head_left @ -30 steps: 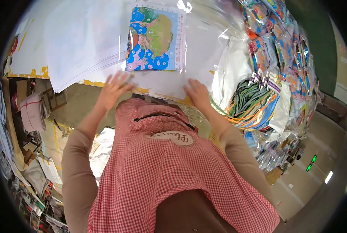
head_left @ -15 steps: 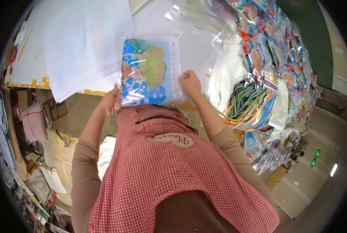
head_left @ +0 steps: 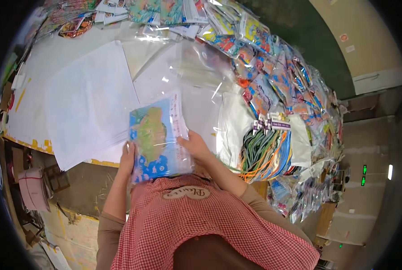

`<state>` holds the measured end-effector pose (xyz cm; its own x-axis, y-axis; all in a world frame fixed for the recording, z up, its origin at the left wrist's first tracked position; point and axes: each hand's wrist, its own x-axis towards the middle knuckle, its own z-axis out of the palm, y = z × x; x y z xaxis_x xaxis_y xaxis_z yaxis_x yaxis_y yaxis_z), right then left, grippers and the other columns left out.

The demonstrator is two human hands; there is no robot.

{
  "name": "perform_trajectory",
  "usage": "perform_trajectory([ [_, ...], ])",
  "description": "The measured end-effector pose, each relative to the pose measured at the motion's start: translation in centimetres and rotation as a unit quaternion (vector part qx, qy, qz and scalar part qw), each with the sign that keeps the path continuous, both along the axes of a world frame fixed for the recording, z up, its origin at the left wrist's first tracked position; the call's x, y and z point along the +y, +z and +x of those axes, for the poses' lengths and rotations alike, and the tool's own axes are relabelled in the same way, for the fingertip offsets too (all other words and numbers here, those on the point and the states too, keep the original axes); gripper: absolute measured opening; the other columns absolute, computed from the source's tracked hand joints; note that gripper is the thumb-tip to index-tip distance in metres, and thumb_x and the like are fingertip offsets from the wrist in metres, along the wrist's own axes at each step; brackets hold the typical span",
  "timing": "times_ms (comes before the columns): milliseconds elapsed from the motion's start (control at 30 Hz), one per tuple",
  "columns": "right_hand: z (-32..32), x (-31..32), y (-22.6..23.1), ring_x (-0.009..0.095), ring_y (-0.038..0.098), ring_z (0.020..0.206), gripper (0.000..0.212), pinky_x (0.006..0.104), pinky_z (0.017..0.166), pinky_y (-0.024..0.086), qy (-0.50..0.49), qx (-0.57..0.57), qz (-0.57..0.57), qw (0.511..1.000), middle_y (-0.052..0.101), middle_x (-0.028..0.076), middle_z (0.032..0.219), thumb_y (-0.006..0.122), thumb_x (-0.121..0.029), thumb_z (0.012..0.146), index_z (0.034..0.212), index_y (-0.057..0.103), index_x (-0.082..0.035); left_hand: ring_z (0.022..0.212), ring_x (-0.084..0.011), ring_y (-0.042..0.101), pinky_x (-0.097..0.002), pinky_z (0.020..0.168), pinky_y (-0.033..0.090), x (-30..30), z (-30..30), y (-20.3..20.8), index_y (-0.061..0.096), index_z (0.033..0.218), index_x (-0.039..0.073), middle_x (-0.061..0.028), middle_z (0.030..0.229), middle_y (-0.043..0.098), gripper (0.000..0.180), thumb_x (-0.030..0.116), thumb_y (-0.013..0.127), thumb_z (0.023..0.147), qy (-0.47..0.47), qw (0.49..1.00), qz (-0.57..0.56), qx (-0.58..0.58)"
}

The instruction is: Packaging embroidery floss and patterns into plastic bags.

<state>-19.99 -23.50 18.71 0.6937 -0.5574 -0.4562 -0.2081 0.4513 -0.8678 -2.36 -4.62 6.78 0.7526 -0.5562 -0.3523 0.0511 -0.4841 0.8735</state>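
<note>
A flat clear plastic packet (head_left: 153, 139) with a folded printed sheet inside, blue with a green and yellow patch, is held upright near my waist, at the front edge of the table. My left hand (head_left: 127, 157) grips its left edge, fingers mostly behind it. My right hand (head_left: 195, 146) is closed on the right edge, thumb on the front of the film. To the right, a bundle of threads (head_left: 264, 150) in green, orange, blue and other colours lies with white and purple card tags at its top, on white folded cloth (head_left: 228, 117).
Large white sheets (head_left: 88, 103) lie on the left of the table, and clear plastic film (head_left: 201, 67) lies beyond the packet. Filled packets (head_left: 282, 81) are piled along the right and far sides. A pink bundle (head_left: 32, 189) stands below the table at left.
My view has tilted up, showing more packets at the far side. My right hand, a fist at the packet's right border before, now overlaps its edge with the thumb on the front.
</note>
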Motion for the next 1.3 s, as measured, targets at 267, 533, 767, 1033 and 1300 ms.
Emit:
perform_trajectory([
  [267,1.3,-17.4,14.6,0.025,0.059,0.069,0.020,0.0346,0.066,0.046,-0.067,0.082,-0.628,0.771,0.063,0.014,0.078,0.059,-0.014,0.083,0.097,0.065,-0.002,0.085,-0.0223,0.066,-0.0305,0.074,0.051,0.5,-0.4,-1.6,0.046,0.127,-0.004,-0.0144,0.099,0.065,0.072,0.059,0.031,0.094,-0.158,0.915,-0.005,0.371],
  [533,7.9,-19.4,33.7,0.017,0.064,0.089,0.046,0.0285,0.082,0.049,-0.133,-0.254,-0.616,0.734,0.055,0.014,0.126,0.047,-0.031,0.098,0.136,0.042,-0.006,0.083,-0.0197,0.065,-0.0302,0.075,0.051,-1.2,-0.3,0.0,0.048,0.125,-0.004,-0.0152,0.100,0.065,0.063,0.051,0.037,0.096,-0.153,0.938,-0.081,0.300],
  [767,3.5,-16.0,23.6,0.012,0.065,0.082,0.032,0.0266,0.076,0.049,-0.044,0.054,-0.669,0.740,0.068,0.005,0.098,0.049,-0.030,0.096,0.109,0.064,-0.005,0.082,-0.0256,0.066,-0.0335,0.076,0.050,-0.5,0.5,-3.9,0.062,0.105,-0.004,-0.0185,0.093,0.067,0.041,0.034,0.047,0.094,-0.027,0.998,-0.059,0.010],
  [1033,-4.7,-9.7,3.7,0.017,0.064,0.073,0.033,0.0310,0.071,0.049,0.149,0.225,-0.404,0.874,0.069,0.011,0.086,0.054,-0.035,0.091,0.111,0.066,-0.010,0.111,-0.0386,0.050,-0.0425,0.090,0.045,-2.9,5.5,-5.1,0.052,0.117,-0.004,-0.0250,0.118,0.052,0.042,0.010,0.057,0.078,-0.127,0.904,0.068,-0.402],
  [1300,-10.4,-3.0,-2.0,0.032,0.062,0.098,0.038,0.0356,0.085,0.047,0.263,0.326,-0.357,0.835,0.065,0.015,0.106,0.052,-0.038,0.092,0.111,0.064,-0.007,0.098,-0.0370,0.052,-0.0426,0.080,0.049,-5.3,8.5,-9.0,0.052,0.110,-0.005,-0.0220,0.104,0.052,0.041,0.004,0.059,0.070,-0.188,0.804,0.153,-0.542],
])
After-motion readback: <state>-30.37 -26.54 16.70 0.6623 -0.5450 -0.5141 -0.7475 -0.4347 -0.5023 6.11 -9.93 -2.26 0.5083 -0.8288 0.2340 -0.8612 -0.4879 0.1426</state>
